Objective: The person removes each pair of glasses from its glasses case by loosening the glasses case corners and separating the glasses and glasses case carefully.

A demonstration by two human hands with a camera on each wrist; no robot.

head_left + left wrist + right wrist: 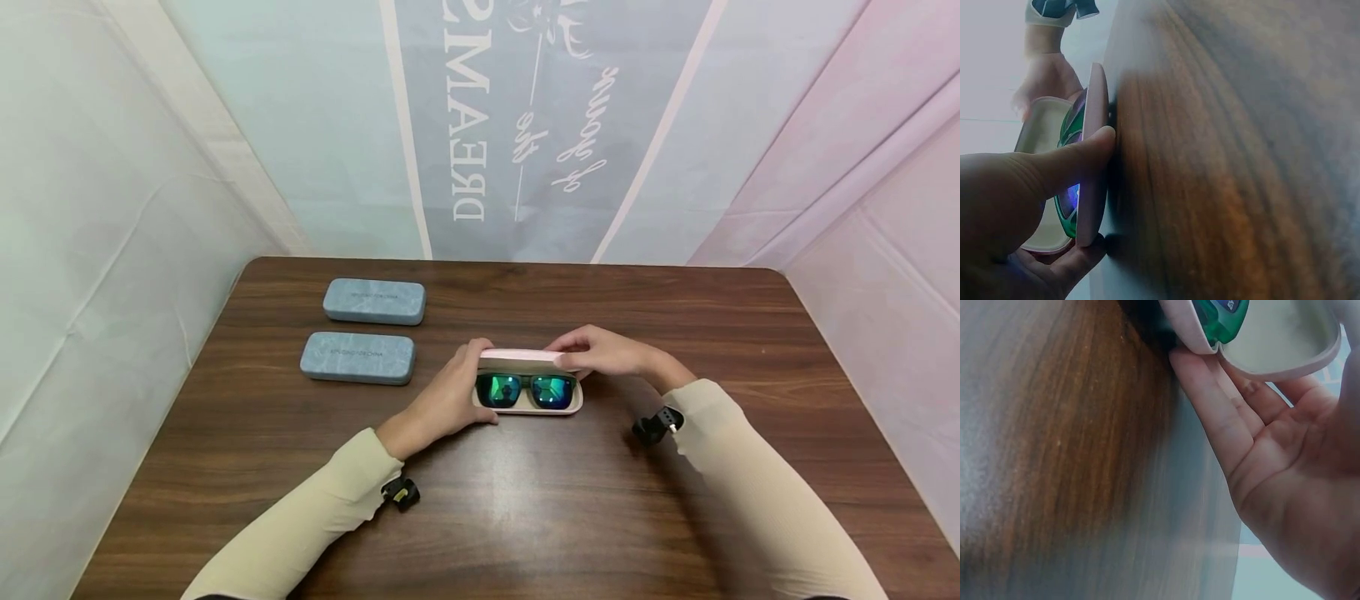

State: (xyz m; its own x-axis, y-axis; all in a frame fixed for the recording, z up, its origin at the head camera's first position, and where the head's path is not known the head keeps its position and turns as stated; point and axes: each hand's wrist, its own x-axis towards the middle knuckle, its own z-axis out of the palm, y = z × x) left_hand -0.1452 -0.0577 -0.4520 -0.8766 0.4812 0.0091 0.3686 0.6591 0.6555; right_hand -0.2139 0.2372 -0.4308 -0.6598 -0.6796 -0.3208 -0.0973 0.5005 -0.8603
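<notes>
Here you are with both hands on the pale pink glasses case (576, 405), right in front of you near the middle of the dark wooden table (510, 508), its lid (519, 356) swung up along the far side. Inside sit the sunglasses (526, 381), dark-framed, lenses toward you and flashing green and blue. Your left hand (446, 392) has the left end of the case: thumb bent round to the near side of the base, fingers reaching up and behind toward the lid, so it's a firm, partly closed grip, and your left wrist view shows that thumb pressing the outer wall. Over on the other end, your right hand (609, 353) is only partly closed, thumb laid over the lid's right corner and fingers stretched out behind it; your right wrist view catches those fingers close against the hinge side. Whether the base rests flat on the wood or sits just above it, I can't tell. Off to your left, two blue cases lie closed, the far blue case (375, 301) near the table's back edge, the near blue case (357, 358) just in front of it, both apart from your left hand. Beyond the table hangs a backdrop (555, 242) with white lettering reading backwards, and your cream sleeves (780, 479) come in from either side.
</notes>
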